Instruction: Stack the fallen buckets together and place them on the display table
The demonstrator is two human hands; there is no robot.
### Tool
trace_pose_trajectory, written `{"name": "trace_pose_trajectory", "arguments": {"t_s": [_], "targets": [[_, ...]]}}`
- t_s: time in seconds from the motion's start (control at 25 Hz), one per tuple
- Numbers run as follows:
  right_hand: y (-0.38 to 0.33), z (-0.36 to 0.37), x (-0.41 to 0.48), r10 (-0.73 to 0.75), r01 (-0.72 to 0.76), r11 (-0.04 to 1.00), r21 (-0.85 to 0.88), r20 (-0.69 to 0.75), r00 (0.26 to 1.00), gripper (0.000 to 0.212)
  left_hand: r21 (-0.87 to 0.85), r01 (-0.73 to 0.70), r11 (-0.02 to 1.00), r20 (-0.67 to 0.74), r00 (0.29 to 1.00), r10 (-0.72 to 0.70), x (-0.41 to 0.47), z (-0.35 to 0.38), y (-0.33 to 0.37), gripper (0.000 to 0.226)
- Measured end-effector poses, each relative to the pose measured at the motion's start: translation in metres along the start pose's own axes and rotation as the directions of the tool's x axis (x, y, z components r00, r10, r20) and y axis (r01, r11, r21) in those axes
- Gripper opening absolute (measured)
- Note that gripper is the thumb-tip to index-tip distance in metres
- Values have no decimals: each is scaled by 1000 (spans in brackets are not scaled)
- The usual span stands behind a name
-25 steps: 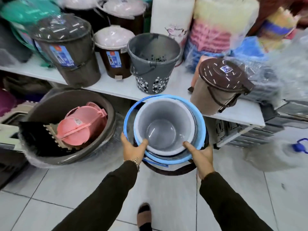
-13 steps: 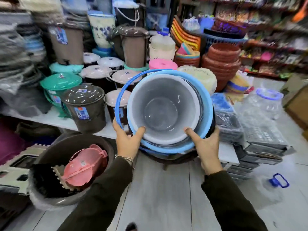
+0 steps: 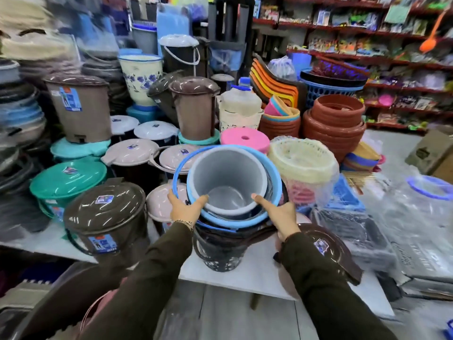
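Now bucket stack (image 3: pixel 228 182) above display table (image 3: pixel 245 271), higher

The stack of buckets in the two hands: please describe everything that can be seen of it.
The stack of buckets is nested plastic: a grey inner bucket inside a light blue one with a raised blue handle, above a dark patterned one. It tilts toward the camera, open and empty. The left hand and right hand grip its near rim, over the white display table.
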State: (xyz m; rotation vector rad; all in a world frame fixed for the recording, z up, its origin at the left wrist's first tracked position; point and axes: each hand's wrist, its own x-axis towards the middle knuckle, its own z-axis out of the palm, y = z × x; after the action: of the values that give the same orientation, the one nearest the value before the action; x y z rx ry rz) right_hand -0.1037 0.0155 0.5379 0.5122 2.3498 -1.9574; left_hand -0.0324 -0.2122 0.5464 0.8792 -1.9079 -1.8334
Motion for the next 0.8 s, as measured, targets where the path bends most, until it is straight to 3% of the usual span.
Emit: {"name": "trace_pose_trajectory", "arguments": {"t_s": [0.08, 0.2, 0.52, 0.68, 0.8], "targets": [[15, 24, 27, 94, -95, 994, -57, -26, 995, 129, 19, 128, 992, 32, 991, -129, 39, 12, -20, 120], [42, 51, 52, 184, -191, 970, -150, -56, 981, 124, 80, 251, 965, 60, 965, -256, 75, 26, -51, 122], [90, 68, 68, 320, -317, 871, -375, -58, 946, 102, 392, 415, 821, 16, 889, -457, 93, 40, -96, 116], [63, 61, 71, 240, -248, 840, -483, -79, 968, 116, 609, 275, 744, 33, 928, -371, 102, 41, -80, 130], [26, 53, 78, 54, -97, 871, -482, -103, 993, 105, 711, -15, 703, 81, 995, -60, 107, 54, -43, 105]]}}
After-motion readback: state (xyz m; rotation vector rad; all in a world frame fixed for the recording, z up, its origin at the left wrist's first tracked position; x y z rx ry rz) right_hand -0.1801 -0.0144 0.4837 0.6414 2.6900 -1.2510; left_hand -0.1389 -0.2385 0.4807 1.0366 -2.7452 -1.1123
